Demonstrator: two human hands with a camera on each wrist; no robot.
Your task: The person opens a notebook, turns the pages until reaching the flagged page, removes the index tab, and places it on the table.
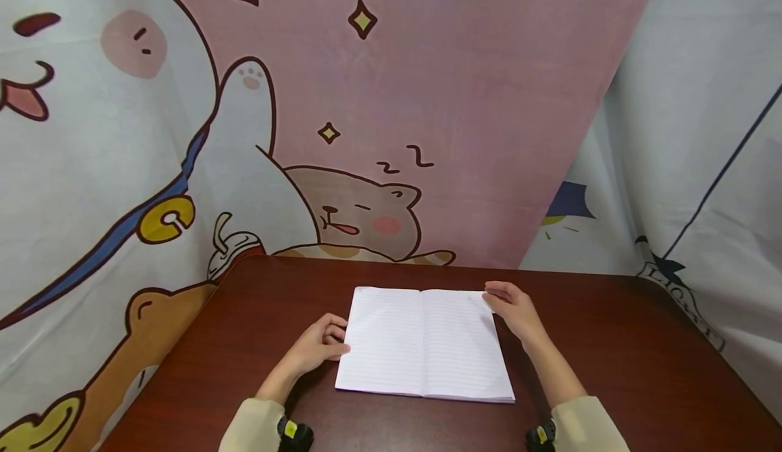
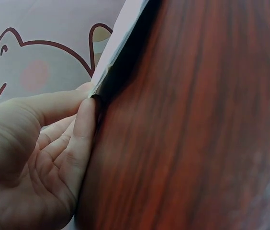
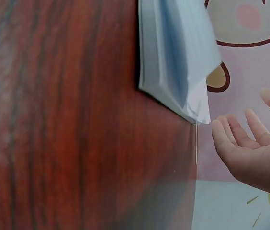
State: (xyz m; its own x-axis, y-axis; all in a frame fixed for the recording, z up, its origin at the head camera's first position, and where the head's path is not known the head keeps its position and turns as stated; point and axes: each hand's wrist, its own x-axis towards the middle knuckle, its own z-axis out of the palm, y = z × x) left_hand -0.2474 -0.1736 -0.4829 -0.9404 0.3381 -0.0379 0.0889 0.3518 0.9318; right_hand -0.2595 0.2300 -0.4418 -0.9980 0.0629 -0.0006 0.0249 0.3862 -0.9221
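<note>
An open notebook (image 1: 379, 343) with white ruled pages lies flat on the brown wooden table. At its left edge is my left hand (image 1: 319, 343). In the left wrist view, thumb and fingers of that left hand (image 2: 44, 143) pinch the notebook's edge (image 2: 118, 43). By the upper right corner I see my right hand (image 1: 514, 309). The right wrist view has this right hand (image 3: 254, 148) with relaxed, spread fingers, a small gap from the notebook's corner (image 3: 178, 62). Some pages there stand slightly lifted and fanned apart.
The dark reddish-brown table (image 1: 617, 357) extends to both sides of the notebook. Behind it hangs a pink and white cartoon cloth (image 1: 476, 99), which also drapes along the table's left side. White fabric (image 1: 702, 187) hangs along the right side.
</note>
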